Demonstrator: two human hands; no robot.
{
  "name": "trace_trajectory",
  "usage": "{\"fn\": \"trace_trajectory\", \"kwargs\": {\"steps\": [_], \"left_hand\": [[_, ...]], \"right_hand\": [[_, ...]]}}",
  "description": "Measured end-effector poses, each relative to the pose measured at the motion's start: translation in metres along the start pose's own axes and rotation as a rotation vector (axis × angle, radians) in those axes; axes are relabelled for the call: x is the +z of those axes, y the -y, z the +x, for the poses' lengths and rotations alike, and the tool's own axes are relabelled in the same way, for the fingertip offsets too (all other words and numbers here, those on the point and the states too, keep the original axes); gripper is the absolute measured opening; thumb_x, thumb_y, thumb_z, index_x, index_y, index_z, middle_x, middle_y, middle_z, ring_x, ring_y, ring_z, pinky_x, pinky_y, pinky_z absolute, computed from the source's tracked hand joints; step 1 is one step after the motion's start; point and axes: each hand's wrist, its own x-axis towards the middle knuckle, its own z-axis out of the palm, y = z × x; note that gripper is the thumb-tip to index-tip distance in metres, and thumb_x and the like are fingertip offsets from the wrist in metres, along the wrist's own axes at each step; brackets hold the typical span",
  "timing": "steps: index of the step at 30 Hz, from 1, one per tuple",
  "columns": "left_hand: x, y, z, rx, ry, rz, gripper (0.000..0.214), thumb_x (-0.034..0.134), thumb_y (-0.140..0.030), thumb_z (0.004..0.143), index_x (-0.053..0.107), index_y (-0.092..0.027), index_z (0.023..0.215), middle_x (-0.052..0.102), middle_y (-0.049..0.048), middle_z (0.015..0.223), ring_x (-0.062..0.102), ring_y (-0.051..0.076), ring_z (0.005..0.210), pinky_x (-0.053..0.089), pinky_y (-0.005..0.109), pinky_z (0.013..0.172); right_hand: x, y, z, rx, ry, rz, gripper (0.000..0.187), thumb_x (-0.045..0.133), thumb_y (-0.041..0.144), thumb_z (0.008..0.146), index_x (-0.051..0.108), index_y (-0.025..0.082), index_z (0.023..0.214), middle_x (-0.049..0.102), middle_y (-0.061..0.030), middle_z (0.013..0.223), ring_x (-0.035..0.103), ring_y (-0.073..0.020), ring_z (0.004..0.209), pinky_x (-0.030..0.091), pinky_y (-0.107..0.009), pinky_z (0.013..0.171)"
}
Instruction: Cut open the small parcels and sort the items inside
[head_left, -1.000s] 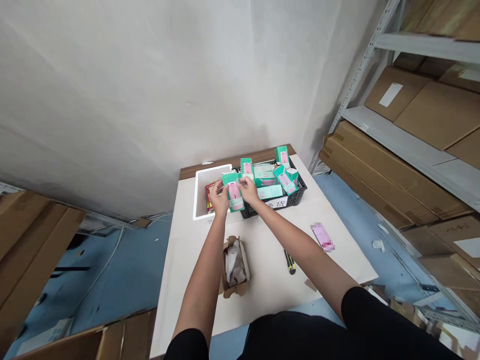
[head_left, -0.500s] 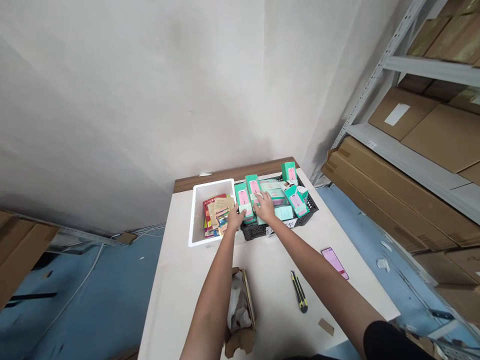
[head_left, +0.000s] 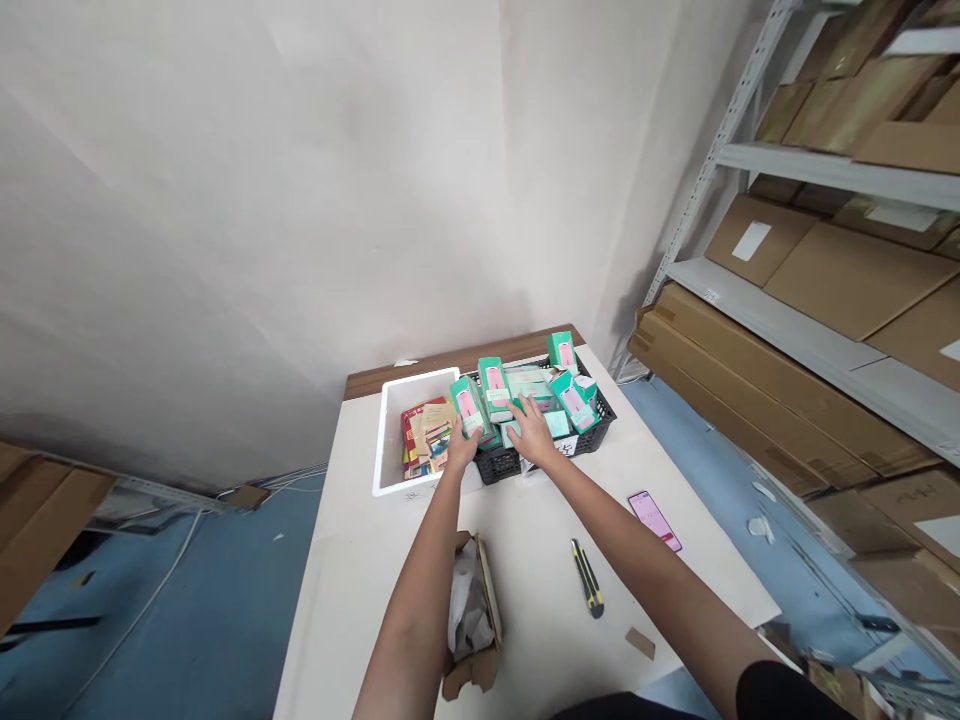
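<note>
My left hand (head_left: 460,448) is closed around the lower end of a green-and-pink box (head_left: 466,400), which leans at the left end of a black plastic basket (head_left: 501,466). Beside it, my right hand (head_left: 532,432) rests among the boxes with its fingers apart. Its fingertips reach the lower edge of a second green-and-pink box (head_left: 494,380), which tilts up over the others. Several more such boxes fill the basket, some lying flat and one standing at the back right corner (head_left: 562,352).
A white foam box (head_left: 380,440) with booklets and cards (head_left: 429,432) stands left of the basket. Nearer me on the table (head_left: 337,590) lie an opened cardboard box with paper inside (head_left: 472,610), a utility knife (head_left: 587,578) and a phone (head_left: 655,520). Shelves of cartons (head_left: 847,270) stand right.
The left-hand box has shifted and tilted to the left with my left hand. The neighbouring box now sits more raised, and my right hand has moved slightly off it. The view has shifted a little.
</note>
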Motion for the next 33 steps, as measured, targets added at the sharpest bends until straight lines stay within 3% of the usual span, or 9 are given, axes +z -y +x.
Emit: {"fn": "trace_trajectory", "kwargs": {"steps": [6,10,13,17,20,23,26,29,33], "left_hand": [[0.001,-0.030,-0.040,0.121,-0.109,0.093,0.073,0.070,-0.039,0.087,0.051,-0.020,0.155,0.054,0.0149,0.159,0.034,0.035,0.158,0.031,0.051,0.128],[-0.005,-0.052,-0.093,0.306,-0.130,0.158,0.071,0.063,-0.041,0.094,0.046,-0.022,0.160,0.042,0.0140,0.168,0.027,0.032,0.162,0.027,0.049,0.131],[-0.015,-0.052,-0.141,0.380,-0.135,0.206,0.073,0.062,-0.041,0.096,0.040,-0.023,0.164,0.037,0.0133,0.172,0.028,0.030,0.162,0.027,0.049,0.131],[-0.037,-0.019,-0.210,0.280,-0.141,0.256,0.074,0.063,-0.039,0.096,0.040,-0.023,0.164,0.039,0.0143,0.170,0.034,0.032,0.159,0.030,0.052,0.130],[-0.056,0.020,-0.264,0.159,-0.107,0.304,0.064,0.060,-0.035,0.096,0.050,-0.020,0.157,0.053,0.0156,0.160,0.045,0.031,0.152,0.036,0.051,0.127],[-0.071,0.060,-0.315,0.056,0.023,0.354,0.050,0.057,-0.028,0.095,0.064,-0.020,0.144,0.066,0.0139,0.145,0.058,0.029,0.139,0.043,0.048,0.123],[-0.080,0.095,-0.355,-0.012,0.153,0.428,0.045,0.066,-0.026,0.087,0.072,-0.022,0.132,0.069,0.0131,0.140,0.059,0.030,0.138,0.044,0.050,0.121],[-0.082,0.126,-0.382,-0.082,0.245,0.472,0.053,0.082,-0.031,0.076,0.075,-0.021,0.128,0.059,0.0158,0.152,0.046,0.036,0.151,0.040,0.052,0.124],[-0.074,0.156,-0.401,-0.194,0.363,0.355,0.067,0.087,-0.045,0.074,0.072,-0.017,0.134,0.028,0.0191,0.174,0.033,0.037,0.159,0.039,0.044,0.125]], "right_hand": [[-0.036,-0.005,-0.039,0.002,-0.051,-0.030,0.056,0.058,0.026,0.098,0.058,0.021,0.154,0.040,-0.0127,0.169,0.028,-0.0355,0.160,0.038,-0.054,0.123],[-0.055,0.001,-0.065,0.002,-0.067,-0.013,0.056,0.058,0.026,0.098,0.057,0.021,0.154,0.041,-0.0122,0.168,0.028,-0.0352,0.160,0.038,-0.054,0.124],[-0.059,0.011,-0.090,-0.015,-0.063,0.023,0.057,0.059,0.025,0.098,0.057,0.022,0.154,0.039,-0.0118,0.170,0.027,-0.0349,0.160,0.037,-0.054,0.124],[-0.044,0.030,-0.139,-0.038,-0.002,0.100,0.057,0.060,0.026,0.096,0.058,0.021,0.153,0.040,-0.0128,0.169,0.027,-0.0352,0.160,0.037,-0.055,0.125],[-0.016,0.053,-0.187,-0.052,0.094,0.174,0.056,0.062,0.024,0.095,0.061,0.019,0.150,0.043,-0.0155,0.166,0.032,-0.0350,0.158,0.038,-0.055,0.125],[0.020,0.084,-0.238,-0.111,0.214,0.296,0.053,0.058,0.018,0.095,0.063,0.019,0.148,0.048,-0.0166,0.162,0.045,-0.0299,0.151,0.041,-0.049,0.124],[0.055,0.113,-0.281,-0.196,0.348,0.397,0.055,0.053,0.010,0.093,0.064,0.020,0.146,0.052,-0.0146,0.159,0.052,-0.0262,0.146,0.044,-0.047,0.122],[0.079,0.120,-0.311,-0.161,0.475,0.326,0.055,0.061,0.010,0.089,0.067,0.020,0.143,0.051,-0.0156,0.160,0.045,-0.0314,0.151,0.042,-0.053,0.123],[0.088,0.099,-0.337,0.041,0.645,0.122,0.064,0.080,0.019,0.082,0.066,0.016,0.144,0.037,-0.0203,0.170,0.028,-0.0408,0.160,0.036,-0.059,0.125]]}}
